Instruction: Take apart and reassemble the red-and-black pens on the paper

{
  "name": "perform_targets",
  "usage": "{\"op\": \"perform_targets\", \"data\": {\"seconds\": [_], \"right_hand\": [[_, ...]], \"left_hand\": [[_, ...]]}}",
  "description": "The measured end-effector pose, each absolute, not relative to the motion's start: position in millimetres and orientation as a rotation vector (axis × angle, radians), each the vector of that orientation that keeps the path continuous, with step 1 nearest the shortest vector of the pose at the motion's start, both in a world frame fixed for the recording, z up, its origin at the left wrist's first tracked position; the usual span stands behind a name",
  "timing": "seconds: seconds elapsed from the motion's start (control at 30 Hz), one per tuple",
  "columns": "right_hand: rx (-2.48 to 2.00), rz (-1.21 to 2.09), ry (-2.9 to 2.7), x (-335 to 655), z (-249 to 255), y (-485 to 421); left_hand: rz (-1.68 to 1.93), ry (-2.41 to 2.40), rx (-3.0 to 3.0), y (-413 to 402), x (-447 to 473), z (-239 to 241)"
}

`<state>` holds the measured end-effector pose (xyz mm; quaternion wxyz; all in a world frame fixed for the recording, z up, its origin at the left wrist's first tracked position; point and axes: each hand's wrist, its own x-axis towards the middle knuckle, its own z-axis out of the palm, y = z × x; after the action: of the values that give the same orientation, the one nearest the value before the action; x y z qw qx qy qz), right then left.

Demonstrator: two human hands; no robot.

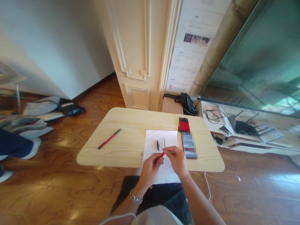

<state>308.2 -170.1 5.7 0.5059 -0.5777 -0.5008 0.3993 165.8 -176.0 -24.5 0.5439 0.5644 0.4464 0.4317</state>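
Over a white sheet of paper [150,142], my left hand [151,167] is closed around a red pen barrel [162,154]. My right hand [175,158] pinches the barrel's upper end with its fingertips; most of the barrel is hidden by the fingers. Just beyond them, a black pen cap [157,145] lies on the paper. Beside it is a thin dark pen refill [164,142], its near end close to my right fingers; whether they touch I cannot tell.
A red and black pen [109,138] lies on the left of the wooden table [131,120]. At the right are a row of several red pens [184,125] and a phone-like flat object [189,145], partly blurred. A white cable [207,184] hangs beyond the table's front edge.
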Motion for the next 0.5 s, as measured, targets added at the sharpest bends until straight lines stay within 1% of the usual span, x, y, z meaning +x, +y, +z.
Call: {"op": "perform_targets", "data": {"seconds": [0.27,0.5], "right_hand": [[-1.287,1.043,-1.106,309,-4,-170],[-1.259,1.053,-1.260,315,-6,-176]], "left_hand": [[1.000,1.007,1.294,-178,166,-23],[1.001,0.956,1.235,-178,168,-25]]}}
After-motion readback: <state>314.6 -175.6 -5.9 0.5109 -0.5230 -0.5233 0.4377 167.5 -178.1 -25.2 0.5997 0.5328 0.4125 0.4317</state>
